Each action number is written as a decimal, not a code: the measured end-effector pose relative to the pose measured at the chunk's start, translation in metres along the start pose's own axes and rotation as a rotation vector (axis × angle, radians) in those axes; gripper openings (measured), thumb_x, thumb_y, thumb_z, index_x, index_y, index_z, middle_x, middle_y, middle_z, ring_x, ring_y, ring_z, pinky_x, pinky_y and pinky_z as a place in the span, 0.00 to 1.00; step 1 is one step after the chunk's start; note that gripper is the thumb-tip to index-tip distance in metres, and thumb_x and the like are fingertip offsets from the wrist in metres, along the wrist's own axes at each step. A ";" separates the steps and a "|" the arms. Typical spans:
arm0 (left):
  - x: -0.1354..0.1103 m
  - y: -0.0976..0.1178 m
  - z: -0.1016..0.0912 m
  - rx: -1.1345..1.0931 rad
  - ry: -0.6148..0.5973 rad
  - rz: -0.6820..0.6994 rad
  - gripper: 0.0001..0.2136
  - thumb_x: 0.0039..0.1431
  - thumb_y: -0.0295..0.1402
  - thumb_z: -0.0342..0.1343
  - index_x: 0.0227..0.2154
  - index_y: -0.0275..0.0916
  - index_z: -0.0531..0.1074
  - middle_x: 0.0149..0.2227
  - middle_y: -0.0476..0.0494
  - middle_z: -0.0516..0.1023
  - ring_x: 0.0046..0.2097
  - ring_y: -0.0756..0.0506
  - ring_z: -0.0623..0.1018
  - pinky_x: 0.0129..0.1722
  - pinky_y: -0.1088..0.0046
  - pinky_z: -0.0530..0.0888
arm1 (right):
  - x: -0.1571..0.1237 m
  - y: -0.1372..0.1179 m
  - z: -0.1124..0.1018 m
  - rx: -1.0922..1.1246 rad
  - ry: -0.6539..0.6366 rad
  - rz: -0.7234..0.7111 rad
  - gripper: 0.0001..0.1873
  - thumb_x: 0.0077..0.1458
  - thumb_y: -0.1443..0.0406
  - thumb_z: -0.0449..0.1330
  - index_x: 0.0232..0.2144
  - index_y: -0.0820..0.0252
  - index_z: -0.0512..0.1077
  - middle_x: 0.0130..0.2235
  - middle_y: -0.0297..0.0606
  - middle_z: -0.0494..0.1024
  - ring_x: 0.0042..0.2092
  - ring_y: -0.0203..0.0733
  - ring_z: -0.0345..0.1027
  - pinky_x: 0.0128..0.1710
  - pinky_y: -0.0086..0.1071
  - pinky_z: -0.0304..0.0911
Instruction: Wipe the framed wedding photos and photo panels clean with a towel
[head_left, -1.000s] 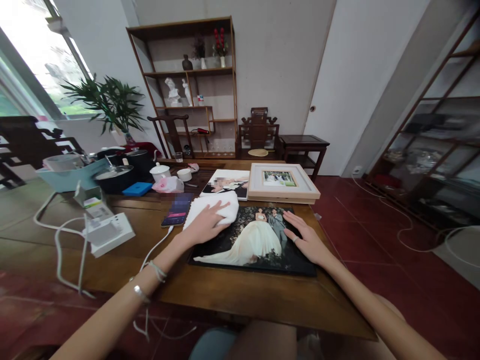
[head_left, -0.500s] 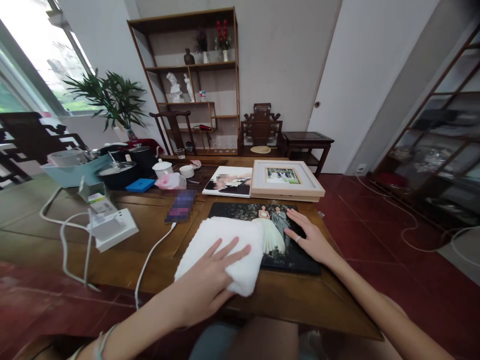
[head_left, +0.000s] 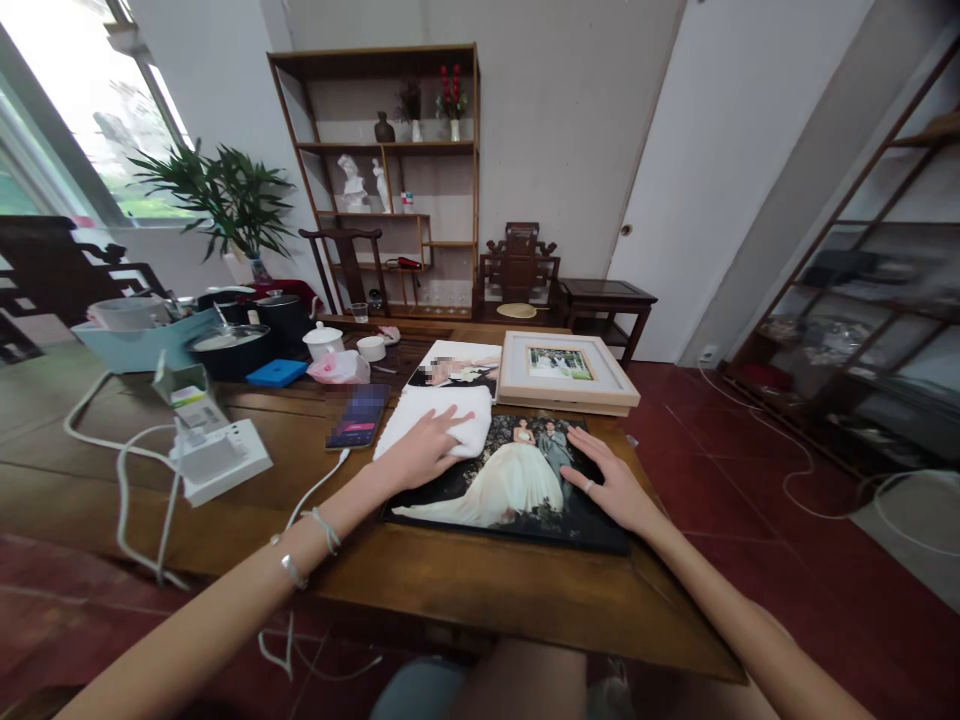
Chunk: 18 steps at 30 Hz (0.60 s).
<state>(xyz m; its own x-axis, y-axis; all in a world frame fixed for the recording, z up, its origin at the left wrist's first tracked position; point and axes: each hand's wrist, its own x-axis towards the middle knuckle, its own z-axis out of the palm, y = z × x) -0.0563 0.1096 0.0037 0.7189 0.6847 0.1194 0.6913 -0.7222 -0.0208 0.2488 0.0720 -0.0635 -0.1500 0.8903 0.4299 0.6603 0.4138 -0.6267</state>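
My left hand (head_left: 424, 447) presses on a folded white towel (head_left: 401, 408), its fingers spread over the cloth and part of its edge gripped in the hand. The towel covers the upper left corner of a dark photo panel (head_left: 450, 500), which shows a couple in wedding clothes and lies flat on the table. My right hand (head_left: 611, 485), with a ring on one finger, rests open on the panel's right side.
Behind the panel lie a light wooden picture frame (head_left: 615, 375) and a white-edged photo print (head_left: 424, 365). A phone (head_left: 356, 418) on a charging cable is to the left. Farther left are a white power strip (head_left: 232, 460), a blue box (head_left: 277, 373), a lidded cup (head_left: 324, 343) and pots (head_left: 229, 350).
My left hand has pushed the towel away from me toward the panel's far left corner, uncovering the panel's lower left. My right hand stays on the right side. The view has shifted slightly.
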 end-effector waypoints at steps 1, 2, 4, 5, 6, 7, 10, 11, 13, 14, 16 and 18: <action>-0.006 0.008 -0.002 0.003 -0.009 0.007 0.10 0.59 0.31 0.48 0.36 0.39 0.75 0.62 0.47 0.53 0.63 0.40 0.51 0.59 0.56 0.53 | 0.000 0.000 0.000 -0.003 0.003 0.000 0.28 0.51 0.53 0.56 0.53 0.56 0.64 0.59 0.44 0.62 0.60 0.48 0.52 0.59 0.50 0.48; -0.014 0.018 -0.004 0.003 -0.022 0.014 0.10 0.58 0.31 0.49 0.35 0.39 0.75 0.62 0.47 0.52 0.63 0.40 0.51 0.59 0.55 0.53 | 0.000 0.000 0.001 -0.007 0.005 0.003 0.28 0.51 0.53 0.56 0.53 0.56 0.64 0.59 0.44 0.62 0.60 0.49 0.52 0.59 0.50 0.49; -0.034 0.043 -0.009 -0.003 -0.058 0.035 0.09 0.58 0.30 0.49 0.31 0.38 0.76 0.62 0.47 0.52 0.63 0.38 0.50 0.59 0.53 0.52 | 0.000 0.000 0.001 -0.018 0.002 0.010 0.28 0.51 0.53 0.56 0.53 0.57 0.64 0.59 0.45 0.62 0.60 0.49 0.52 0.59 0.50 0.49; -0.044 0.057 -0.011 -0.007 -0.077 0.052 0.09 0.57 0.30 0.50 0.29 0.38 0.76 0.62 0.47 0.52 0.63 0.37 0.50 0.59 0.53 0.51 | 0.000 0.000 0.001 -0.025 -0.001 0.012 0.29 0.51 0.53 0.56 0.53 0.58 0.64 0.59 0.45 0.62 0.60 0.49 0.52 0.59 0.50 0.49; -0.054 0.070 -0.013 -0.012 -0.086 0.080 0.09 0.56 0.30 0.50 0.28 0.38 0.76 0.62 0.47 0.51 0.63 0.36 0.50 0.60 0.53 0.50 | -0.001 -0.001 0.001 -0.030 -0.004 0.012 0.29 0.51 0.53 0.56 0.53 0.58 0.64 0.59 0.46 0.62 0.60 0.49 0.52 0.59 0.50 0.49; -0.063 0.083 -0.015 -0.023 -0.084 0.116 0.09 0.56 0.31 0.51 0.28 0.38 0.76 0.62 0.48 0.51 0.63 0.36 0.49 0.60 0.52 0.50 | -0.001 -0.001 0.001 -0.034 -0.008 0.011 0.29 0.51 0.53 0.56 0.53 0.59 0.63 0.59 0.46 0.62 0.60 0.49 0.52 0.59 0.50 0.49; -0.078 0.105 -0.018 -0.051 -0.077 0.202 0.08 0.56 0.32 0.52 0.34 0.40 0.76 0.63 0.49 0.48 0.63 0.35 0.48 0.60 0.53 0.49 | -0.001 -0.001 0.000 -0.039 -0.014 0.005 0.29 0.51 0.53 0.56 0.54 0.58 0.63 0.59 0.46 0.61 0.60 0.49 0.52 0.59 0.50 0.49; -0.078 0.106 -0.018 -0.056 -0.079 0.214 0.09 0.56 0.32 0.52 0.36 0.41 0.75 0.63 0.50 0.48 0.63 0.36 0.48 0.60 0.54 0.49 | -0.001 -0.001 0.000 -0.039 -0.016 0.004 0.29 0.51 0.53 0.56 0.54 0.58 0.63 0.59 0.46 0.61 0.60 0.49 0.52 0.59 0.50 0.49; -0.070 0.098 -0.019 -0.065 -0.090 0.212 0.10 0.58 0.32 0.49 0.39 0.42 0.74 0.63 0.50 0.49 0.63 0.38 0.49 0.60 0.55 0.50 | -0.001 -0.001 0.000 -0.041 -0.019 0.005 0.29 0.51 0.53 0.56 0.54 0.58 0.63 0.59 0.46 0.61 0.60 0.48 0.52 0.59 0.49 0.49; -0.063 0.090 -0.018 -0.072 -0.092 0.204 0.10 0.59 0.32 0.48 0.39 0.42 0.74 0.63 0.51 0.49 0.63 0.39 0.49 0.60 0.56 0.50 | -0.001 -0.001 0.000 -0.042 -0.021 0.005 0.29 0.51 0.53 0.55 0.54 0.59 0.63 0.59 0.46 0.61 0.61 0.48 0.52 0.60 0.49 0.49; -0.044 0.070 -0.016 -0.094 -0.082 0.188 0.11 0.60 0.32 0.47 0.39 0.42 0.74 0.62 0.50 0.51 0.63 0.41 0.50 0.60 0.57 0.51 | 0.000 -0.001 0.000 -0.045 -0.024 0.007 0.29 0.51 0.53 0.55 0.54 0.59 0.63 0.59 0.47 0.61 0.61 0.48 0.52 0.60 0.49 0.49; -0.022 0.047 -0.013 -0.114 -0.051 0.163 0.12 0.61 0.33 0.46 0.39 0.42 0.74 0.62 0.49 0.52 0.63 0.41 0.50 0.59 0.58 0.52 | 0.000 -0.001 0.000 -0.048 -0.027 0.010 0.29 0.52 0.54 0.55 0.54 0.60 0.63 0.59 0.47 0.61 0.61 0.48 0.51 0.60 0.49 0.48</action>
<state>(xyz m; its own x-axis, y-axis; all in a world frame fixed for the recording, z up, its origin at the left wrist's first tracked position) -0.0409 0.0591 0.0125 0.8252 0.5601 0.0726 0.5553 -0.8281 0.0768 0.2483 0.0713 -0.0632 -0.1624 0.8993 0.4060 0.6964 0.3960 -0.5985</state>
